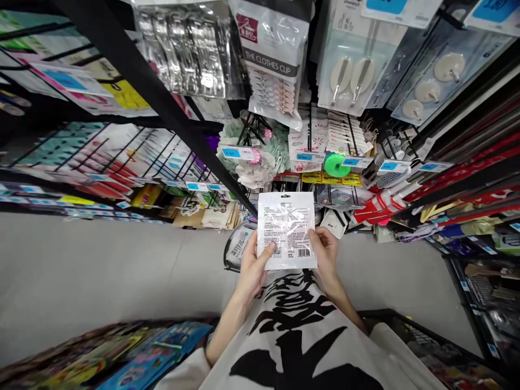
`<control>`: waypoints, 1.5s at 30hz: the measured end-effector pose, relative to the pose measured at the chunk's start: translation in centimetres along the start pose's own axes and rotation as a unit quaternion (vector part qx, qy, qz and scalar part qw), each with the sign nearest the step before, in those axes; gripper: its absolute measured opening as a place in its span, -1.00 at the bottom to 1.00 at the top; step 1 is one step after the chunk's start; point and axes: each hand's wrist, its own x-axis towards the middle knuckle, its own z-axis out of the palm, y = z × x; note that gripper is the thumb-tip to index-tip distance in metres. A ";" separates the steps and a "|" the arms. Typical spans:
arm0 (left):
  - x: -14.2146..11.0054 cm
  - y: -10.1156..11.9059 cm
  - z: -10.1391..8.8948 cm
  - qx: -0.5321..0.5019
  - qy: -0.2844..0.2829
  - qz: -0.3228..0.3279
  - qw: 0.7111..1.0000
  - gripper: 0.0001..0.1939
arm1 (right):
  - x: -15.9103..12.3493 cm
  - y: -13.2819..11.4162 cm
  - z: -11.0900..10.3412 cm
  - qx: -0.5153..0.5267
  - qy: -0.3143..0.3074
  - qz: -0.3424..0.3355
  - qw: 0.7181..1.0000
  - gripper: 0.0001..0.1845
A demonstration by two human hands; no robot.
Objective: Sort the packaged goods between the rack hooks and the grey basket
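Observation:
A white flat packet [286, 230] with printed text, a barcode and a hanging hole at its top is held up in front of my chest. My left hand [254, 262] grips its lower left edge, thumb across the printed side. On the opposite edge, my right hand [324, 249] pinches the packet with the thumb on the front. The fingers behind the packet are mostly hidden. Below and behind my left hand, a dark-rimmed basket [232, 260] with a pale packet in it partly shows.
Ahead, racks hold hanging goods, among them a clothes clip pack [272, 65], bath puffs [260, 157] and a green round item [336, 164]. A black post [162, 103] slants across the left. More shelves [479, 260] stand at right. Grey floor [122, 260] lies below.

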 end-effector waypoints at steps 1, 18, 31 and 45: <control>-0.1 -0.1 -0.1 0.015 -0.006 0.005 1.000 -0.38 | -0.2 -0.1 -0.1 -0.002 0.000 -0.009 1.000 -0.62; -0.4 0.3 -1.1 0.192 -0.015 0.115 0.975 -0.39 | -0.9 -0.6 -0.5 -0.023 0.022 -0.085 0.996 -0.62; 0.4 -0.4 -1.0 0.146 -0.032 0.103 0.983 -0.37 | -0.4 -0.7 -0.8 -0.020 0.023 -0.080 0.996 -0.63; 0.2 -0.9 -1.0 0.152 -0.026 0.104 0.983 -0.36 | -0.3 -0.4 -1.1 -0.035 0.031 -0.068 0.997 -0.59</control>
